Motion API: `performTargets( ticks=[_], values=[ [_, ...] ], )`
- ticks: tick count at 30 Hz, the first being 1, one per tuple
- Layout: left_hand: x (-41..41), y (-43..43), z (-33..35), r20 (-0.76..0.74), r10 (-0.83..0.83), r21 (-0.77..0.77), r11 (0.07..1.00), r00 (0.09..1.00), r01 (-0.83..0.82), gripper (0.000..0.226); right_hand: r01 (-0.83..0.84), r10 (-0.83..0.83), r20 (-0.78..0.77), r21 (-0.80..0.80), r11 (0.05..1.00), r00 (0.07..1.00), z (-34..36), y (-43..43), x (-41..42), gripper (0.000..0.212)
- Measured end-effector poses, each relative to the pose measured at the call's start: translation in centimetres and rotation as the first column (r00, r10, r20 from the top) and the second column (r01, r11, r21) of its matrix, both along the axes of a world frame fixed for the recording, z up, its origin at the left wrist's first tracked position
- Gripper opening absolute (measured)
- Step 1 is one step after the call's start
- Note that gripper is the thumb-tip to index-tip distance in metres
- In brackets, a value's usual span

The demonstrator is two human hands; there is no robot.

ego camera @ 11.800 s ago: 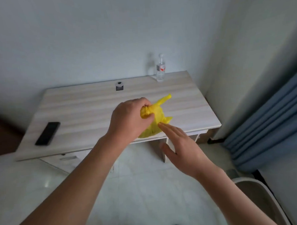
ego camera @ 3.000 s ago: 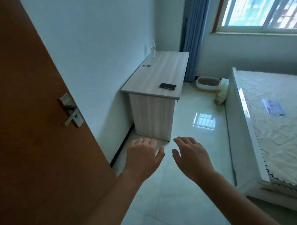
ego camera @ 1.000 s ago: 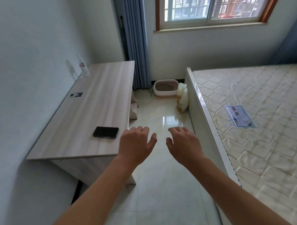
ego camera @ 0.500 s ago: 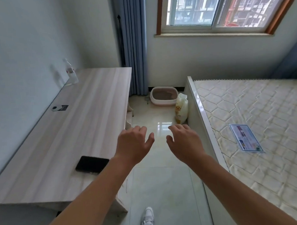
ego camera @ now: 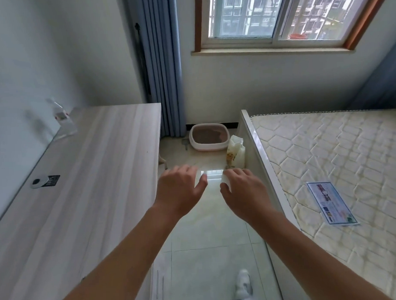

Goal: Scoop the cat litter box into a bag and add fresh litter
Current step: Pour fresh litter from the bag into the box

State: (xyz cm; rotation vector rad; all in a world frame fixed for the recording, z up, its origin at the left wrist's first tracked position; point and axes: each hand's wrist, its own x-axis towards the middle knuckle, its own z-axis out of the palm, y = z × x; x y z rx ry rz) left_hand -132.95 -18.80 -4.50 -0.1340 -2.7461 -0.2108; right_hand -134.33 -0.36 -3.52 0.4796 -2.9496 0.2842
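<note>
A pale litter box (ego camera: 209, 147) with brownish litter inside sits on the floor against the far wall, under the window. Left of it a grey scoop (ego camera: 185, 144) lies on the tiles. A white and yellow litter bag (ego camera: 235, 154) stands upright to the box's right, against the bed frame. My left hand (ego camera: 179, 189) and my right hand (ego camera: 244, 192) are held out in front of me, palms down, fingers apart, holding nothing. Both hands are well short of the box.
A long wooden desk (ego camera: 81, 187) runs along the left wall with a water bottle (ego camera: 61, 115) and a small black and white device (ego camera: 44, 181) on it. A bare mattress (ego camera: 339, 178) with a leaflet (ego camera: 331, 203) fills the right. A tiled aisle (ego camera: 209, 250) runs between them; blue curtain (ego camera: 161, 65) hangs beyond.
I have walked farther down the aisle toward the litter box; the phone on the desk has passed out of view. Both hands stay empty and spread.
</note>
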Motion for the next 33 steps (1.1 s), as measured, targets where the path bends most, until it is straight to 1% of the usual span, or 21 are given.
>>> performTargets(
  ticks=[3,8,11,17,21,25,29,33],
  values=[
    [-3.4,0.1,-0.9,0.026,0.018,-0.001,1.0,0.999,-0.018,0.054,-0.003,0.004,0.033,-0.019,1.0,0.999,-0.7,-0.1,-3.7,0.036],
    [-10.4,1.4,-1.7,0.119,0.057,-0.065,0.997,0.991,-0.05,0.056,-0.015,0.017,0.052,-0.036,0.999,0.999,-2.5,1.3,-11.0,0.034],
    [-15.0,1.9,-1.5,0.135,0.101,-0.095,0.991,0.986,-0.089,0.057,-0.038,0.04,0.059,-0.034,0.999,0.997,-3.0,1.6,-16.2,0.035],
    [-23.6,2.6,-1.2,0.149,0.187,-0.096,0.98,0.971,-0.174,0.053,-0.141,0.145,0.088,-0.045,0.989,0.986,-3.2,1.7,-25.9,0.031],
    [-27.9,2.4,-1.7,0.163,0.196,-0.097,0.978,0.967,-0.182,0.055,-0.153,0.16,0.12,-0.062,0.986,0.98,-3.6,1.1,-31.3,0.031],
    [-33.2,0.5,-2.5,0.191,0.205,-0.096,0.977,0.96,-0.189,0.057,-0.15,0.158,0.126,-0.076,0.986,0.979,-4.1,0.1,-36.4,0.031],
    [-39.5,-2.8,-3.3,0.159,0.205,-0.086,0.977,0.966,-0.193,0.057,-0.124,0.129,0.141,-0.041,0.991,0.982,-5.7,-1.4,-42.2,0.029],
    [-46.0,-6.1,-4.7,0.147,0.17,-0.073,0.984,0.974,-0.161,0.055,-0.094,0.097,0.145,-0.026,0.995,0.985,-7.0,-4.1,-48.3,0.026]
  ],
)
